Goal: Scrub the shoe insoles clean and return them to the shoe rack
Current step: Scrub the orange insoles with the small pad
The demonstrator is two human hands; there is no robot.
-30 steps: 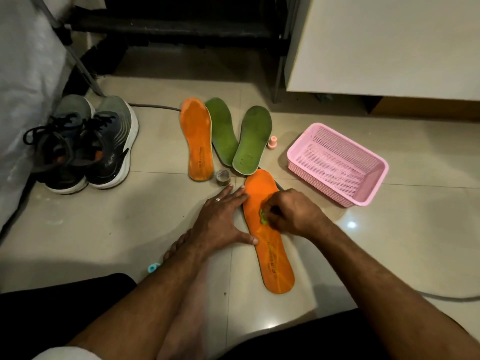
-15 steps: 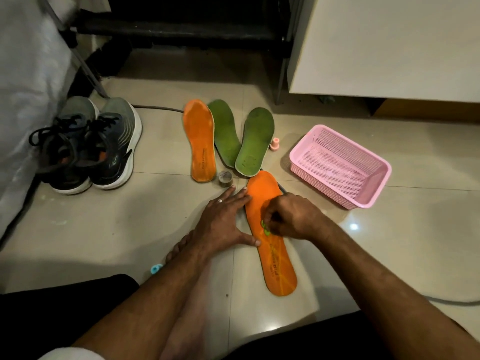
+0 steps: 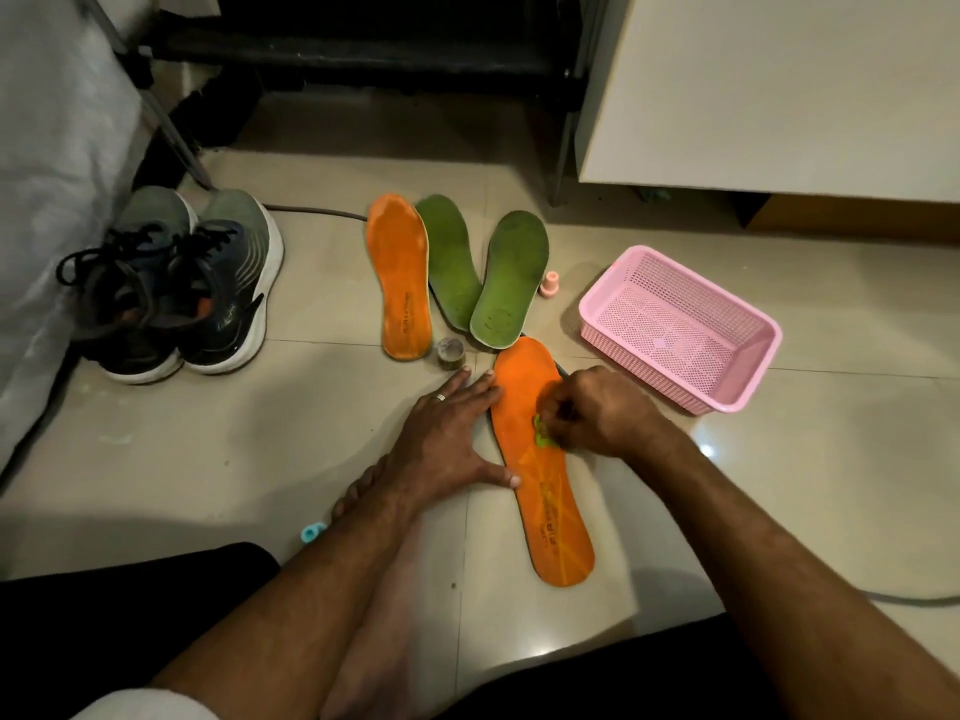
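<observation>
The scene is dim and warm-toned, lit from overhead. A small bright glare spot sits on the glossy floor tiles (image 3: pixel 706 451) at centre right, with a softer sheen at lower centre. The upper middle of the frame falls into near-black shadow beneath the dark rack (image 3: pixel 363 49). Broad soft shadows spread at lower left. Straight edges bow toward the frame borders from wide-angle distortion. The forearms at the bottom look slightly soft.
</observation>
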